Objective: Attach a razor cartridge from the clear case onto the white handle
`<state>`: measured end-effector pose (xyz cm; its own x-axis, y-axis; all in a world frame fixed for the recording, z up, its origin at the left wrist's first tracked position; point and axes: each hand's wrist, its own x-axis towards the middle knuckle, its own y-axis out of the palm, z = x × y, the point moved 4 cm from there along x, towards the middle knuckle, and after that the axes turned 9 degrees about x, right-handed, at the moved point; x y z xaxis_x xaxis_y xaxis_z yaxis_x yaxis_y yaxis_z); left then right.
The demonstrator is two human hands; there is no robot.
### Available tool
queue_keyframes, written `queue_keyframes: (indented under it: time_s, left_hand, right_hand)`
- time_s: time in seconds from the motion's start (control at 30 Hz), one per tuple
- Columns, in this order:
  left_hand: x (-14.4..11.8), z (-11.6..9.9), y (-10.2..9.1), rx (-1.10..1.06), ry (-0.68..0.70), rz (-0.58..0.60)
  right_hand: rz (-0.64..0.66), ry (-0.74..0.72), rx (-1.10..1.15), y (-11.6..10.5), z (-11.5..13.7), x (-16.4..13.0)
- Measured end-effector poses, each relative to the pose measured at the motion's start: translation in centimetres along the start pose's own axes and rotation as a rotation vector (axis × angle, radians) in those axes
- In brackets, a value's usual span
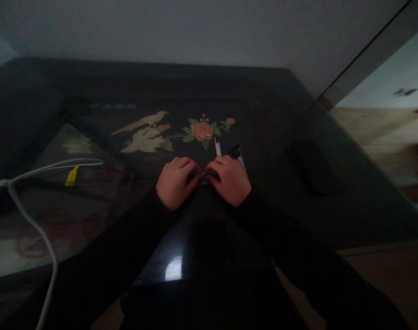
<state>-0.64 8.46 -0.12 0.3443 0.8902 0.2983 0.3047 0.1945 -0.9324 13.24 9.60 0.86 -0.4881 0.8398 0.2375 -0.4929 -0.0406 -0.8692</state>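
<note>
My left hand (pixel 179 182) and my right hand (pixel 230 180) meet over the dark glass tabletop, fingers curled inward. Both pinch a small dark object (pixel 203 174) between the fingertips. It is mostly hidden and too dim to name. A ring shows on a finger of my right hand. Just beyond that hand lies a slim light-coloured strip (pixel 217 146) with a notched tip. Beside it, partly covered by the right hand, is an item with a black head and a pale handle (pixel 241 161).
Under the glass tabletop (pixel 195 82) is a bird-and-flower picture (pixel 202 131). A flat black rectangular item (pixel 313 167) lies to the right. At left runs a white cable (pixel 40 227), near a yellow tag (pixel 72 176). A pale wall (pixel 154 32) stands behind the table.
</note>
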Motion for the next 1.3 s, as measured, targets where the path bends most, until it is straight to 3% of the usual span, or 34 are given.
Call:
queue_keyframes:
  time_s: [0.4, 0.57, 0.73, 1.0, 1.3]
  left_hand:
    - [0.2, 0.1, -0.2, -0.034, 0.042, -0.062]
    - [0.4, 0.1, -1.7, -0.136, 0.029, -0.129]
    - [0.5, -0.2, -3.0, -0.609, -0.143, -0.065]
    - [-0.2, -1.8, -1.4, -1.379, -0.375, 0.125]
    - [-0.6, -2.4, -0.6, -1.652, -0.491, 0.209]
  right_hand:
    - [0.004, -0.007, 0.022, -0.1, 0.0, 0.1]
    - [-0.092, -0.052, 0.202, -1.9, -0.4, 0.0]
    - [-0.226, -0.078, 0.533, -4.5, -0.8, -0.4]
    - [-0.194, -0.225, 0.925, -4.7, 0.5, -1.1]
    - [-0.169, -0.246, 0.932, -4.7, 0.7, -1.3]
